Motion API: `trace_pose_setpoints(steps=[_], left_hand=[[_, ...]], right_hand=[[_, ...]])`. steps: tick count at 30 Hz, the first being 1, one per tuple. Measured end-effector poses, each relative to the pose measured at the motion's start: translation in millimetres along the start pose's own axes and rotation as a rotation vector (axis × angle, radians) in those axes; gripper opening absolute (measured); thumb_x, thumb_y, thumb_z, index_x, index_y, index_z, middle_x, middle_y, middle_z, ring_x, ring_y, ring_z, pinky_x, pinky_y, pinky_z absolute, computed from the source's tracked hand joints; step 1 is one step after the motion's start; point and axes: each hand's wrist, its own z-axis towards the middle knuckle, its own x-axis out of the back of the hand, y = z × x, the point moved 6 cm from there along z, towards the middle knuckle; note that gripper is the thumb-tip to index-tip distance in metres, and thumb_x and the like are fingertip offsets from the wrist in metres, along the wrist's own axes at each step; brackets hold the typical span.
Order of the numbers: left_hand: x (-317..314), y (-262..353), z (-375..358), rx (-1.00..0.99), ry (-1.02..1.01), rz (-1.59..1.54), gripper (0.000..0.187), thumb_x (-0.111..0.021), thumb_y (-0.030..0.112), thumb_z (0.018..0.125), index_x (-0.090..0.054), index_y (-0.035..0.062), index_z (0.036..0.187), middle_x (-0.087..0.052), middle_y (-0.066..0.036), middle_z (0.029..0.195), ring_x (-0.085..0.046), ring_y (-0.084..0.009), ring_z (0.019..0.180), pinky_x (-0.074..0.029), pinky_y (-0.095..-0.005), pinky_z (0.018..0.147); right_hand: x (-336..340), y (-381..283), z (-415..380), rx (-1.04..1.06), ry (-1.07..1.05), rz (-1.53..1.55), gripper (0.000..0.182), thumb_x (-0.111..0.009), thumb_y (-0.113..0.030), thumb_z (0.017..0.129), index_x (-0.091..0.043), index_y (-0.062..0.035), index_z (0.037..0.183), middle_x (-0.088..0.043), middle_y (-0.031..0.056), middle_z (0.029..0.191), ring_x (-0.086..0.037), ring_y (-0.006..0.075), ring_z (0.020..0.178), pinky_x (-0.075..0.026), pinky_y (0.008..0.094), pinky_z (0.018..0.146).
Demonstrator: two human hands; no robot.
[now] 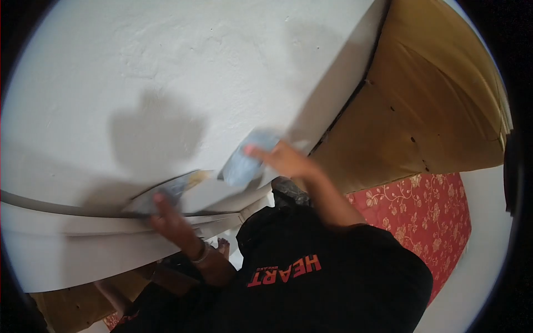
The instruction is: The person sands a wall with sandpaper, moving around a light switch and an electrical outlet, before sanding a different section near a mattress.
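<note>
My left hand [173, 222], with a band on its wrist, is closed on a wide putty knife [158, 195]. The knife's grey blade lies low against the white plastered surface [233, 66], close to a white moulding, with a yellowish patch towards its right end. To the right, my right hand [286, 160] grips a flat pale-blue tool [244, 166], its thumb on the near face. Motion smears this tool, and I cannot tell its exact kind. It is held near the right end of the putty knife, over the plaster.
Long white moulding [111, 226] runs along the lower left. A brown panel [411, 105] with dark spots borders the plaster on the right, above red floral material [411, 222]. My black shirt [327, 288] fills the bottom. Another dark-clad figure [150, 305] appears at lower left.
</note>
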Motion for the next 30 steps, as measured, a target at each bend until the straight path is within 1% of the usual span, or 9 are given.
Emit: trace_pose_setpoints(steps=[4,7,11,14,15,16,25,28,30], left_hand=[[20.7,16.2,-1.5,-0.085,0.217,-0.139,0.048,-0.054,0.037,0.086,-0.058,-0.0050,0.063,-0.048,-0.006,0.057,-0.037,-0.0141,0.054,-0.030,-0.0346,0.047],[-29.7,-4.4,-10.8,-0.495,-0.144,0.248,0.035,-0.059,0.028,0.083,-0.059,-0.0040,0.070,-0.045,-0.018,0.057,-0.040,-0.0275,0.054,-0.035,-0.0417,0.056],[-55.9,-37.2,-7.6,-0.232,-0.546,0.505,0.031,-0.058,0.025,0.085,-0.059,-0.0049,0.077,-0.051,-0.012,0.060,-0.047,-0.0218,0.058,-0.040,-0.0358,0.060],[-10.3,-13.1,3.0,-0.021,-0.147,0.015,0.034,-0.056,0.027,0.086,-0.058,-0.0061,0.082,-0.056,-0.006,0.065,-0.050,-0.0156,0.064,-0.041,-0.0324,0.062],[7.5,1.6,5.8,-0.059,0.102,-0.221,0.034,-0.055,0.027,0.087,-0.058,-0.0061,0.081,-0.057,-0.005,0.069,-0.050,-0.0134,0.064,-0.041,-0.0325,0.061],[23.2,4.9,3.5,-0.093,0.354,-0.457,0.034,-0.054,0.028,0.087,-0.058,-0.0060,0.081,-0.059,-0.004,0.072,-0.049,-0.0112,0.065,-0.040,-0.0326,0.059],[-59.2,-12.8,-11.2,-0.324,-0.409,0.295,0.036,-0.057,0.026,0.086,-0.058,-0.0018,0.063,-0.054,-0.001,0.057,-0.045,-0.0100,0.055,-0.035,-0.0275,0.050],[-22.1,27.5,-9.5,0.045,0.014,-0.116,0.033,-0.057,0.024,0.086,-0.059,-0.0020,0.065,-0.055,0.000,0.060,-0.045,-0.0083,0.055,-0.034,-0.0273,0.049],[-7.6,53.9,-2.1,-0.083,0.145,-0.354,0.032,-0.057,0.024,0.086,-0.060,-0.0023,0.067,-0.055,0.000,0.060,-0.045,-0.0083,0.054,-0.036,-0.0266,0.049]], right_hand=[[-6.7,79.4,-10.9,-0.114,-0.161,-0.251,0.025,-0.054,-0.027,0.087,-0.058,-0.0027,0.091,-0.058,0.0036,0.080,-0.052,0.0129,0.076,-0.044,0.0289,0.072],[63.3,22.7,-19.2,-0.183,0.189,-0.203,0.028,-0.054,-0.032,0.086,-0.058,-0.0035,0.089,-0.058,0.0030,0.079,-0.053,0.0124,0.074,-0.044,0.0288,0.070],[85.7,-37.0,-14.2,0.058,0.430,0.090,0.031,-0.056,-0.035,0.085,-0.058,-0.0043,0.091,-0.057,0.0031,0.079,-0.052,0.0120,0.075,-0.044,0.0288,0.071],[25.8,-22.9,-9.0,-0.294,0.070,-0.211,0.032,-0.055,-0.033,0.086,-0.058,-0.0025,0.095,-0.058,0.0033,0.083,-0.053,0.0135,0.078,-0.044,0.0299,0.073],[-2.3,21.2,-0.7,0.046,-0.050,0.012,0.029,-0.055,-0.030,0.086,-0.058,-0.0015,0.094,-0.060,0.0041,0.084,-0.053,0.0138,0.076,-0.044,0.0301,0.072],[-14.7,50.6,-3.1,-0.085,-0.122,-0.085,0.031,-0.056,-0.031,0.085,-0.059,-0.0010,0.094,-0.060,0.0068,0.085,-0.054,0.0155,0.078,-0.044,0.0314,0.074],[94.7,-18.1,-18.2,-0.124,0.432,-0.058,0.027,-0.057,-0.027,0.084,-0.059,-0.0017,0.091,-0.061,0.0066,0.081,-0.055,0.0142,0.074,-0.046,0.0307,0.067],[47.5,-31.9,-6.2,-0.053,0.137,-0.081,0.029,-0.057,-0.029,0.084,-0.059,-0.0015,0.091,-0.060,0.0069,0.079,-0.054,0.0149,0.070,-0.045,0.0310,0.066],[9.6,14.2,-1.3,-0.035,-0.010,-0.199,0.030,-0.057,-0.031,0.084,-0.059,-0.0012,0.090,-0.060,0.0092,0.073,-0.053,0.0156,0.066,-0.045,0.0302,0.064]])
